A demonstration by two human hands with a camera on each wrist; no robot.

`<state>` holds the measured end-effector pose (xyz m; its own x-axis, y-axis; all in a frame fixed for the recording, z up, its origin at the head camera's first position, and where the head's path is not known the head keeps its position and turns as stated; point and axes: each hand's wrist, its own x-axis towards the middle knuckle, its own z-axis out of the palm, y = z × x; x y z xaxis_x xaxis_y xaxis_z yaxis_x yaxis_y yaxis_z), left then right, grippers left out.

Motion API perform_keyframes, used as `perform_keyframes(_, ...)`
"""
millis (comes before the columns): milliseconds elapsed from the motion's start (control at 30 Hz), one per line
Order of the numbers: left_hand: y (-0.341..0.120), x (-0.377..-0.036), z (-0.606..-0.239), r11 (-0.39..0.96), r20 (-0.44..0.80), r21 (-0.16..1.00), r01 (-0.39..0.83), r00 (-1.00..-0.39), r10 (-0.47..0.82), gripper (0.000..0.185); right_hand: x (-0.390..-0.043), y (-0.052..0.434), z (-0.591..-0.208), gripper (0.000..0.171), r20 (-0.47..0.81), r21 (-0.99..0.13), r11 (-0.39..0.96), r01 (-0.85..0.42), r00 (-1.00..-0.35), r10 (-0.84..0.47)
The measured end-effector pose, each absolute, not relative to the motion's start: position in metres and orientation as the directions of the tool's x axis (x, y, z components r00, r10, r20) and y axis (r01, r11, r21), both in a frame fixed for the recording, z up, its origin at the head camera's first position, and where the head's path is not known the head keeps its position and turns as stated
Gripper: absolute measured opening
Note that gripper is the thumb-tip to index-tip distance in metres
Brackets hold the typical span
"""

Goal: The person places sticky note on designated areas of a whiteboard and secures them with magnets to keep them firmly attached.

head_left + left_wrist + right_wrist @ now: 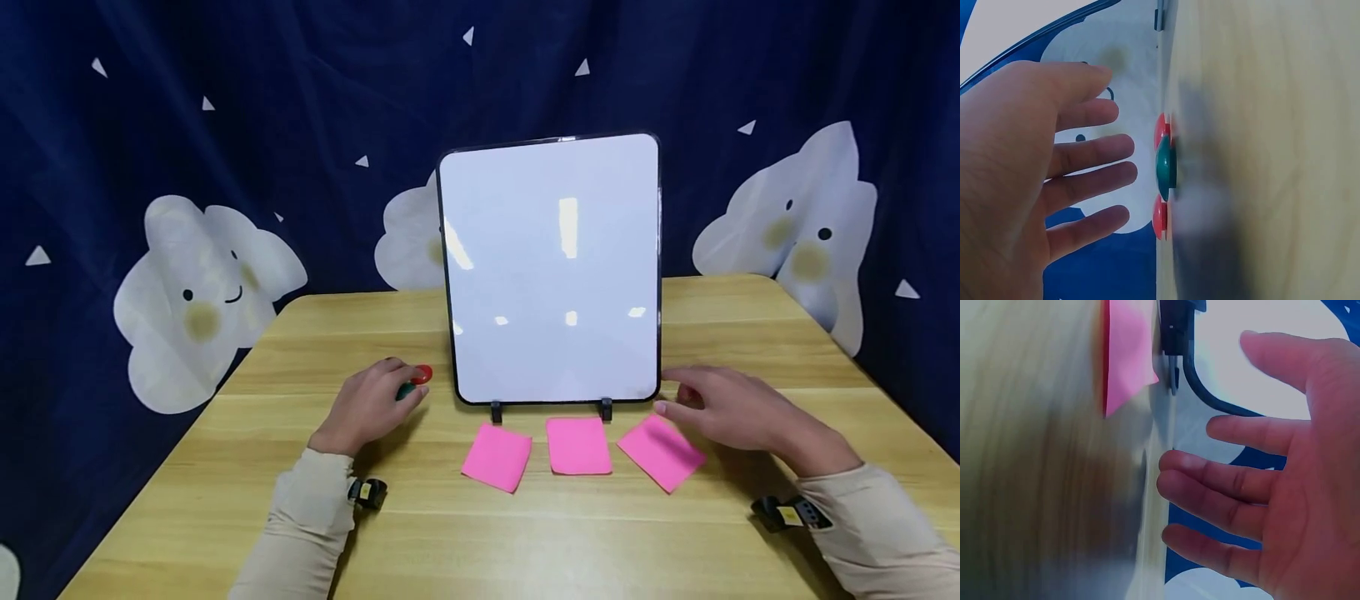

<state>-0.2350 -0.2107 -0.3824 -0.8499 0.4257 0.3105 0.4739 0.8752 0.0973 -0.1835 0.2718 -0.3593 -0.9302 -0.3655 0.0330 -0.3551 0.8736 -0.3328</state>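
Your left hand [369, 408] hovers over a small cluster of round magnets at the left foot of the whiteboard [551, 267], fingers spread and relaxed, gripping nothing. From the left wrist view you can see three of them lying on the wooden table [300, 500]: a green magnet [1165, 167] in the middle with a red magnet [1161, 129] touching it on one side and another red magnet [1159, 217] on the other, all just beyond your fingertips [1124, 146] and not yet touched. From the head view only one red one and a sliver of the green one show past your knuckles. Your right hand [731, 410] is well apart from the left, on the other side of the board, held flat with fingers straight and loose; its fingertips sit just above the far corner of the right-hand pink sticky note [662, 452], and whether they touch the paper cannot be told. Two more pink notes lie on the table in front of the board, the middle pink note [578, 446] squared up and the left pink note [497, 457] turned slightly. The whiteboard stands upright on two small black clip feet [496, 411], blank, against a dark blue curtain printed with white clouds [202, 292].
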Motion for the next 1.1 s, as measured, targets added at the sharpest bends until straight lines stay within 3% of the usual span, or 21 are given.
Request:
perform_keyframes(433,-0.214,-0.237,-0.385,0.889,0.260,0.122,0.441,-0.879,0.400,0.030,-0.183,0.264,-0.363,0.049,-0.088,-0.329,0.879,-0.344,-0.916,-0.391)
perform_keyframes(700,-0.216,-0.237,-0.387,0.900,0.227,0.138,0.414,-0.897,0.379,0.031,-0.180,0.263,-0.367,0.027,-0.097,-0.336,0.865,-0.371,-0.901,-0.424)
perform_keyframes(1100,-0.220,-0.236,-0.388,0.915,0.188,0.174,0.365,-0.924,0.333,0.031,-0.182,0.262,-0.371,0.024,-0.109,-0.336,0.869,-0.364,-0.901,-0.420)
